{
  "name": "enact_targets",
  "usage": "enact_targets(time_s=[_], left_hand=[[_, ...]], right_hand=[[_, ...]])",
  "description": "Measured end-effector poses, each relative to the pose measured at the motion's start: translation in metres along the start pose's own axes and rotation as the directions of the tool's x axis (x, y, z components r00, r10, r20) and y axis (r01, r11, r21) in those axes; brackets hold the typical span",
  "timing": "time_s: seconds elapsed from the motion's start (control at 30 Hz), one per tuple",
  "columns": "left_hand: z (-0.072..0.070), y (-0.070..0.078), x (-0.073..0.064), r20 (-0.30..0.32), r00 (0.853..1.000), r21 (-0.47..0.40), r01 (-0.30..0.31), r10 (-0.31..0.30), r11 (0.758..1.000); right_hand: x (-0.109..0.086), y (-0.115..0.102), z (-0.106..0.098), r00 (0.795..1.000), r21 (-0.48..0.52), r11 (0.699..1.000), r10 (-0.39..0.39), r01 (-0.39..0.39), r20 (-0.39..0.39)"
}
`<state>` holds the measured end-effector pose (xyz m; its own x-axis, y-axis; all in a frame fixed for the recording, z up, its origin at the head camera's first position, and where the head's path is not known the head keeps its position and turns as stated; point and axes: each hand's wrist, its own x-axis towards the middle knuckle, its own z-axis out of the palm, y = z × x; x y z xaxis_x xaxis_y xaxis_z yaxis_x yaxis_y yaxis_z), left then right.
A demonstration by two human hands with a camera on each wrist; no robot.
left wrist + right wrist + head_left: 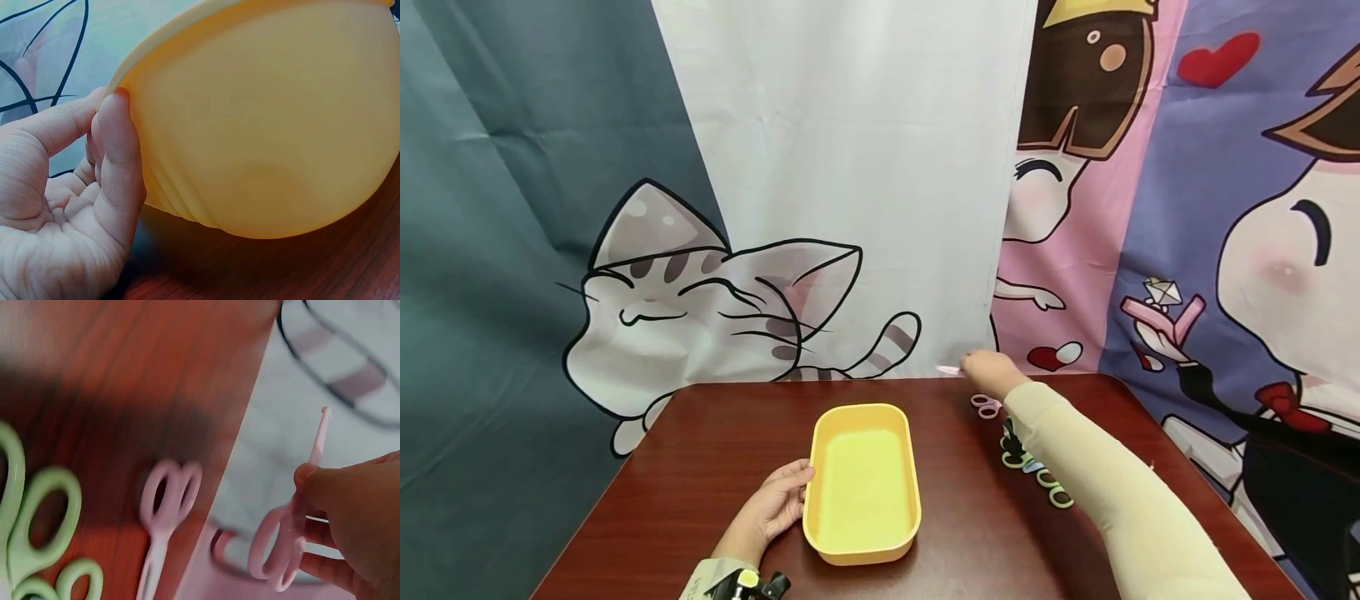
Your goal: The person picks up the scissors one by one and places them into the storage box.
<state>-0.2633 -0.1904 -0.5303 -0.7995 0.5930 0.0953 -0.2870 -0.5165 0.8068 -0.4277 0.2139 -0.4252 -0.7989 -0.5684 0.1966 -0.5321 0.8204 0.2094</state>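
A yellow rectangular tub (861, 492) with rounded corners stands on the table with nothing in it. My left hand (771, 504) pinches its left rim between thumb and fingers, close up in the left wrist view. At the table's far edge, my right hand (992, 372) holds a pair of pink scissors (290, 534) in the air, slim tip pointing away from the hand. Below that hand, a second pair of pink scissors (164, 515) lies on the table. Nearer to me lie several green-handled scissors (1017, 460), partly hidden by the right forearm.
The dark reddish wooden table (737, 425) ends against a hanging cloth (850, 167) printed with cartoon figures. My right sleeve (1112, 475) stretches across the table's right side. A wrist camera mount (752, 583) sits on the left wrist.
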Motion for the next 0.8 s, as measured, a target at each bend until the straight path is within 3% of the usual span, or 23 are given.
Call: enact_targets(time_s=[0.1, 0.3, 0.8], left_hand=[[-0.003, -0.004, -0.001, 0.001, 1.0, 0.0, -0.007, 0.007, 1.0], [-0.011, -0.008, 0.0, -0.012, 1.0, 0.028, -0.027, 0.028, 0.999], [-0.011, -0.006, 0.003, -0.006, 1.0, 0.012, -0.016, 0.016, 1.0]], right_hand=[[0.004, -0.024, -0.006, 0.996, -0.004, 0.996, -0.085, 0.085, -0.028], [0.016, -0.066, -0.021, 0.983, 0.0, 0.984, -0.179, 0.179, -0.049], [0.026, -0.149, -0.048, 0.932, 0.001, 0.933, -0.361, 0.361, 0.008]])
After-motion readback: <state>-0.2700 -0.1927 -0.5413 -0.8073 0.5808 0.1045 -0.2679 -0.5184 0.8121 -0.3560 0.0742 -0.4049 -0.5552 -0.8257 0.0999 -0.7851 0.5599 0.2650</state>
